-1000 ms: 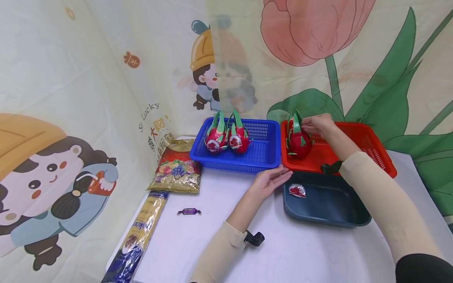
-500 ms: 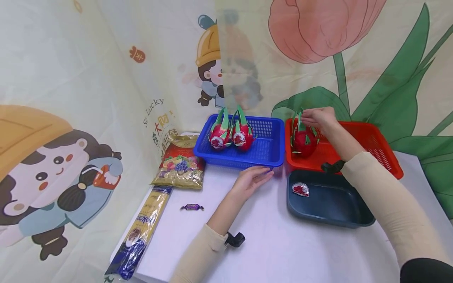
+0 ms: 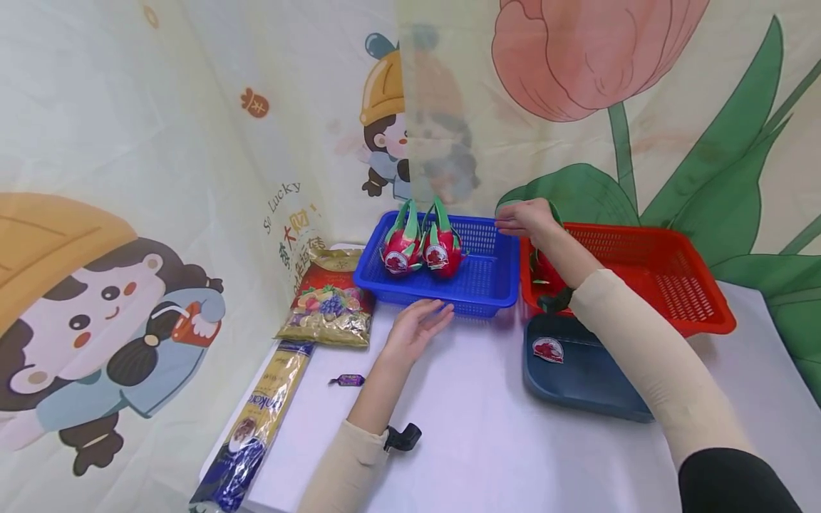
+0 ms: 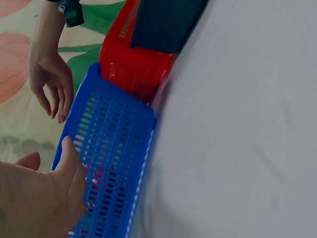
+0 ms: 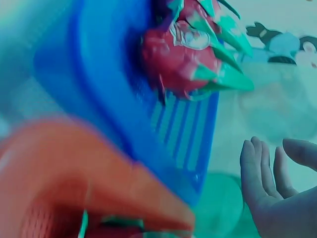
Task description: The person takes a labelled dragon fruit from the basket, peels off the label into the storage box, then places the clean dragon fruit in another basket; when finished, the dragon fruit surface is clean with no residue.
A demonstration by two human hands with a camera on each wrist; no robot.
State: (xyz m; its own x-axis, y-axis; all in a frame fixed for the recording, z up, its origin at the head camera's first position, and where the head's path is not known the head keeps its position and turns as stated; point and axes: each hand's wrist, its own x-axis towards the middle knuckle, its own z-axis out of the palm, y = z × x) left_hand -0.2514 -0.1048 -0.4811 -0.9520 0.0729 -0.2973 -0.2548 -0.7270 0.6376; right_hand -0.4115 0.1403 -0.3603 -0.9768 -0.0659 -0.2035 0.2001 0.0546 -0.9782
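Two dragon fruits, the left one (image 3: pixel 399 251) and the right one (image 3: pixel 444 255), lie side by side in the blue basket (image 3: pixel 490 292). A third dragon fruit (image 3: pixel 542 269) is in the red basket (image 3: pixel 648 246), mostly hidden behind my right forearm. My right hand (image 3: pixel 529 218) hovers above the border between the two baskets, fingers extended and holding nothing. In the right wrist view that hand (image 5: pixel 285 191) appears apart from the dragon fruit (image 5: pixel 178 57). My left hand (image 3: pixel 413 331), fingers spread and holding nothing, is just in front of the blue basket.
A dark blue-green tray (image 3: pixel 577 388) with a round-edged sticker (image 3: pixel 548 350) stands before the red basket, partly under my right arm. At left lie a fruit candy bag (image 3: pixel 330 303), a long gold-and-blue packet (image 3: pixel 256 420) and a purple wrapped candy (image 3: pixel 350 380). A printed curtain stands behind.
My right hand has moved left, away from the dragon fruit in the red basket, toward the blue basket. My left hand has moved left along the blue basket's front. The fruits stay in their baskets.
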